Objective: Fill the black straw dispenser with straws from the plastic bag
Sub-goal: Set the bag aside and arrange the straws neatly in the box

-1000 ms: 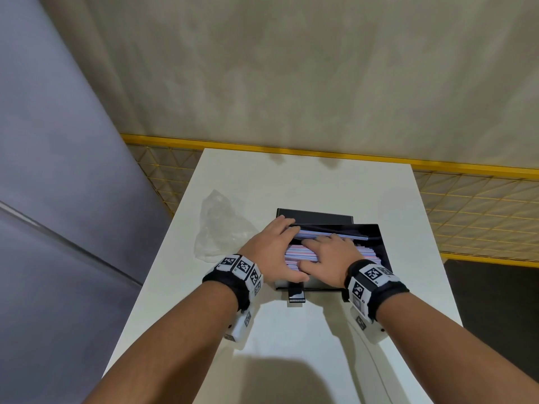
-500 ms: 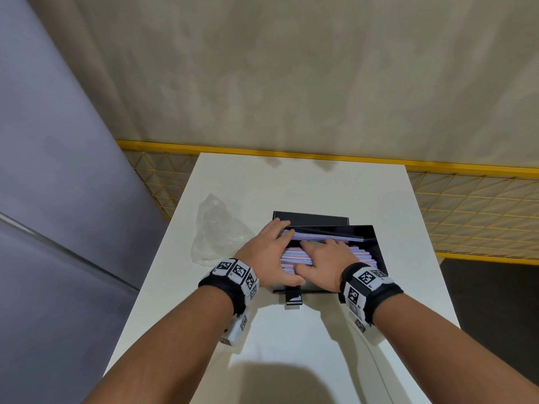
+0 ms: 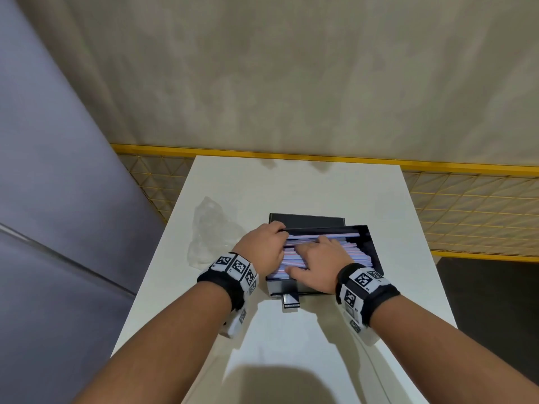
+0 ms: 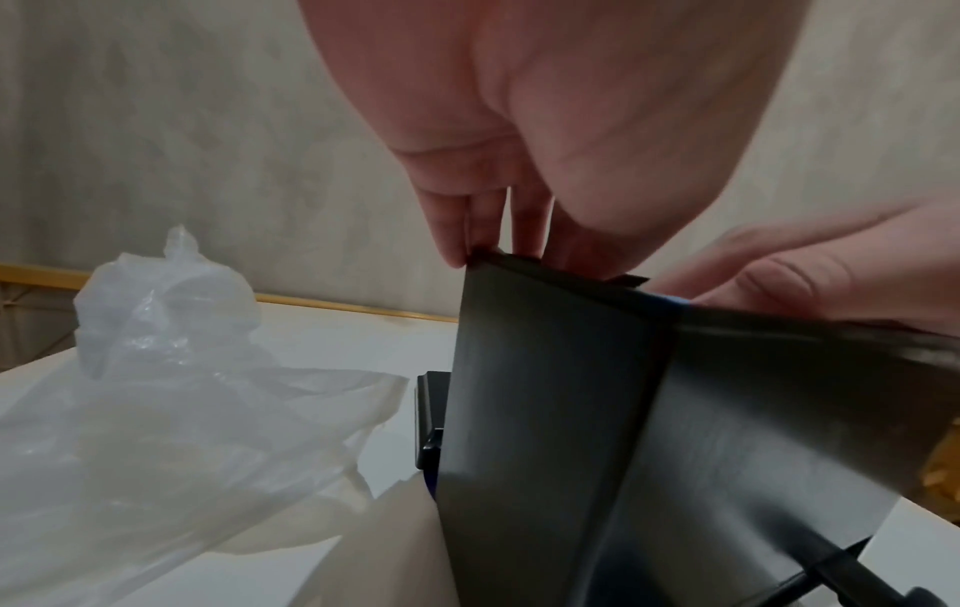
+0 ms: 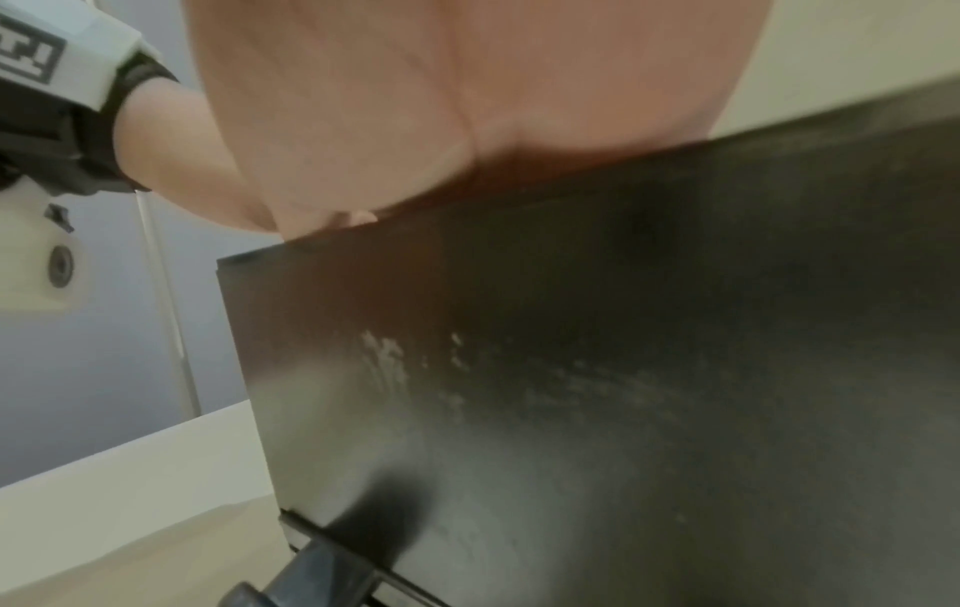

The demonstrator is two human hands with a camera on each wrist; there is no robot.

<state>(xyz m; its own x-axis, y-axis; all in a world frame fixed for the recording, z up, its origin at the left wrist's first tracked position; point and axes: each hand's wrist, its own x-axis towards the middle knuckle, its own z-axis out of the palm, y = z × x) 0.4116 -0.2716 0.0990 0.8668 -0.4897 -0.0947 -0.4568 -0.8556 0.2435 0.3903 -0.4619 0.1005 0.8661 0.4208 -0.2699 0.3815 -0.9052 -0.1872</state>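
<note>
The black straw dispenser (image 3: 374, 249) stands open in the middle of the white table, its lid (image 3: 306, 219) tipped back behind it. Pink, blue and white straws (image 3: 354, 253) lie stacked inside. My left hand (image 3: 280, 239) is at the dispenser's left end, with straight fingers (image 4: 446, 230) touching its top corner by the straw ends. My right hand (image 3: 313, 252) lies flat on top of the straws, fingers spread. The right wrist view shows only my palm (image 5: 415, 102) above the dispenser's dark front wall (image 5: 571, 369). The clear plastic bag (image 3: 213, 231) lies crumpled to the left.
A black lever tab (image 3: 290, 301) sticks out at the dispenser's front base. The table (image 3: 291, 339) has bare surface in front of and behind the dispenser. A yellow-railed mesh fence (image 3: 466, 199) runs behind the table, and a grey wall stands at the left.
My left hand has slid off the top of the straws to the dispenser's left end. My right hand has stayed flat on the straws and shifted slightly left.
</note>
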